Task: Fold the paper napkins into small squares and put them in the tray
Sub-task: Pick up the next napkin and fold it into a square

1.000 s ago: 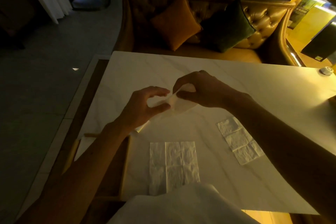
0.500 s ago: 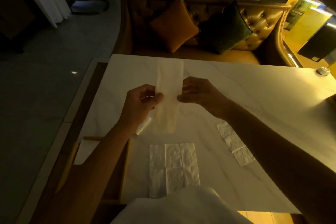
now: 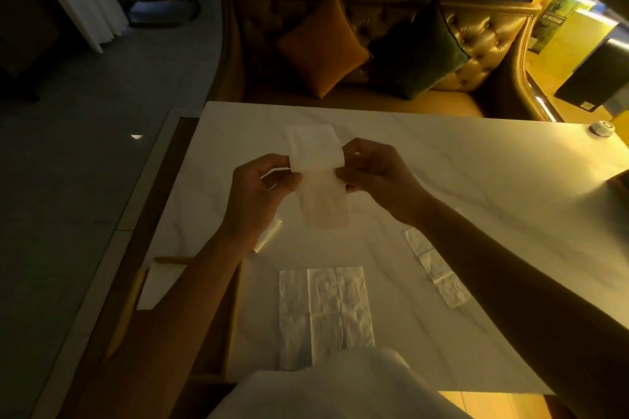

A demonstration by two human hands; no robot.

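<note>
Beyond the far edge of the white table (image 3: 476,180): a tufted sofa (image 3: 483,44) holding an orange cushion (image 3: 321,46) beside a dark green cushion (image 3: 420,51). Near the table's far right corner, a small round object (image 3: 601,128).

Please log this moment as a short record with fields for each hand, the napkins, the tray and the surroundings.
left hand: pinches the left edge of the held napkin
right hand: pinches its right edge
held napkin: a long strip, above the table, top end bending over
wide napkin: flat on the marble table, near edge, creased
narrow napkin: flat, under the right forearm, folded to a strip
tray: wooden, at the table's left edge, mostly hidden by the left arm
behind the table: sofa with an orange cushion and a green cushion
</note>
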